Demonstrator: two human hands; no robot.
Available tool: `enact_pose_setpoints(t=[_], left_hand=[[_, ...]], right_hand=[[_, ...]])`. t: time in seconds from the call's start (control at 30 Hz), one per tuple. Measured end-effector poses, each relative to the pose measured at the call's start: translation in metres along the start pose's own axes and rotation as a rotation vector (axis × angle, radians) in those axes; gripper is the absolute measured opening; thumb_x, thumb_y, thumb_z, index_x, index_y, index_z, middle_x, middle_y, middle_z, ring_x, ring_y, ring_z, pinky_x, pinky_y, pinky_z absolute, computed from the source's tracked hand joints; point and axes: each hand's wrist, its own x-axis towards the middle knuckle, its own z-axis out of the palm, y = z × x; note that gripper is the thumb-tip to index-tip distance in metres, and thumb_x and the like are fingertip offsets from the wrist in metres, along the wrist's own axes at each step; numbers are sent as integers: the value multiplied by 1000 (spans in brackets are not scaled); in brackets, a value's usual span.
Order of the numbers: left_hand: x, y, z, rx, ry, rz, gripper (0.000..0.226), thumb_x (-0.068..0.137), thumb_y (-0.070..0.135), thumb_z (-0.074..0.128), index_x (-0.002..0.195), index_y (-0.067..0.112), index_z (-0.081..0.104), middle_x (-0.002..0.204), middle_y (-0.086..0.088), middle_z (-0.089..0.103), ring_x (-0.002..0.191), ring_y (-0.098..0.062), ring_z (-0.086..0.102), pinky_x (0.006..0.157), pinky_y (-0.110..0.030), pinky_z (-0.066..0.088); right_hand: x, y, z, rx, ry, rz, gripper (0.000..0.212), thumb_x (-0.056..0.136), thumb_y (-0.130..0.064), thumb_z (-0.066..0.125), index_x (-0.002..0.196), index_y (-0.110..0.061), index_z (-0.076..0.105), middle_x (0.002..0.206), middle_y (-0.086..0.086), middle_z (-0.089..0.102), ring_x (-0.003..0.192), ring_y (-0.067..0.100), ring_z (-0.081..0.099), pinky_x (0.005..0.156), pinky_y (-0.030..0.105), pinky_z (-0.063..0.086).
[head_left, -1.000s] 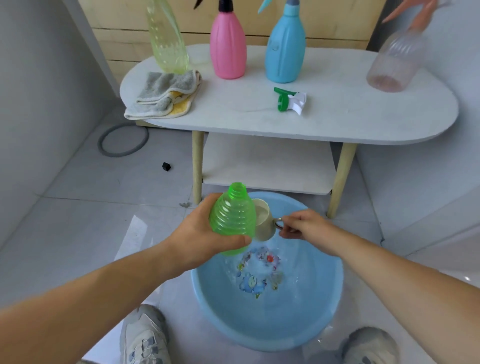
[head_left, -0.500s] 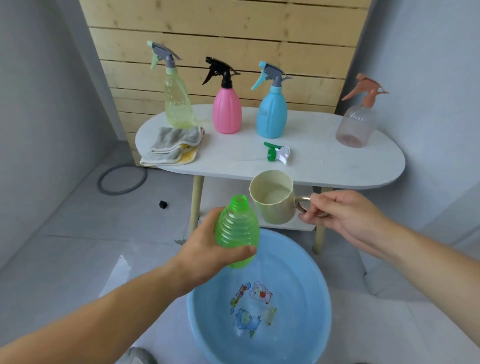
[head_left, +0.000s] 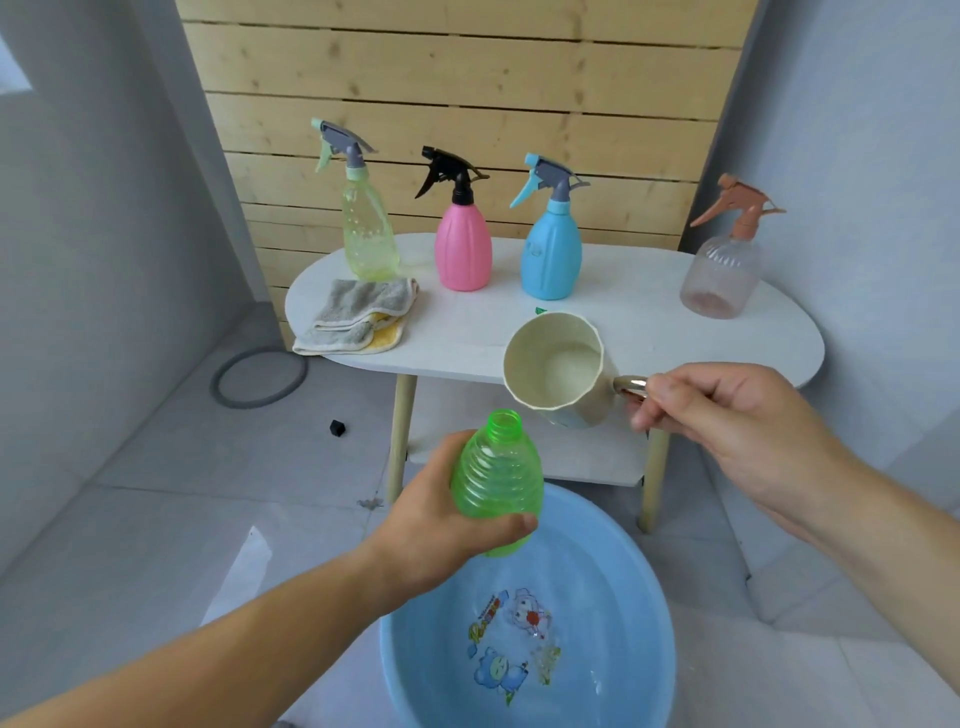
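My left hand (head_left: 441, 525) grips an uncapped green ribbed bottle (head_left: 496, 478), upright above the far rim of a blue basin (head_left: 644, 623) that holds water. My right hand (head_left: 722, 415) pinches the metal handle of a cream cup (head_left: 558, 371). The cup is tilted with its mouth toward the left, just above and to the right of the bottle's open neck. Water shows inside the cup.
A white oval table (head_left: 649, 322) stands behind with a lower shelf. On it are a yellow-green spray bottle (head_left: 366, 234), a pink one (head_left: 462, 249), a blue one (head_left: 550, 254), a clear one with an orange trigger (head_left: 722, 275) and a folded cloth (head_left: 358, 317). A grey ring (head_left: 260, 376) lies on the floor.
My right hand has lifted the cup out of the basin to above the bottle's neck and tilted it. My head has risen, so the whole table shows. The green bottle stays in my left hand.
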Motion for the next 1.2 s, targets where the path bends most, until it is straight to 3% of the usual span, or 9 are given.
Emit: enact_pose_setpoints(t=[0.17,0.3,0.43,0.8,0.93,1.2], left_hand=[[3,-1,4,22,5,12,82,55,48,91,128,39,56,109,14,71,105,-6,69,93,-36,60],[5,-1,6,30,4,16,80,56,47,91,127,40,56,109,16,71,105,-4,68,92,-30,59],[7,-1,8,29,-1,19,74,65,32,94,128,38,56,108,16,70,102,-2,68,85,-21,58],[7,-2,9,39,11,19,73,67,31,95,129,38,55,107,18,70,101,-1,67,86,-24,59],[7,-3,8,41,11,20,77,62,39,93,129,40,55,108,18,70,103,-2,67,89,-27,59],[7,-4,8,34,5,12,79,57,46,92,127,44,54,107,20,69,103,-4,68,92,-34,61]], right_hand=[[-2,-2,2,-110,8,-49,27,92,-37,60,75,-24,76,85,-2,76,94,19,69,102,50,47],[-3,-2,2,-133,13,-63,31,84,-50,57,76,-28,76,83,6,74,91,36,66,95,51,47],[-5,2,-1,-163,19,-85,40,78,-62,52,77,-30,76,82,15,72,91,47,60,88,50,49],[-7,4,-2,-169,33,-149,37,77,-61,53,77,-32,75,78,15,71,82,42,60,75,37,47],[-7,3,-2,-156,43,-162,22,89,-43,62,76,-30,74,76,1,74,82,34,63,73,27,47],[-8,0,-1,-162,75,-163,23,84,-45,58,77,-30,74,78,-2,74,83,33,64,77,35,46]])
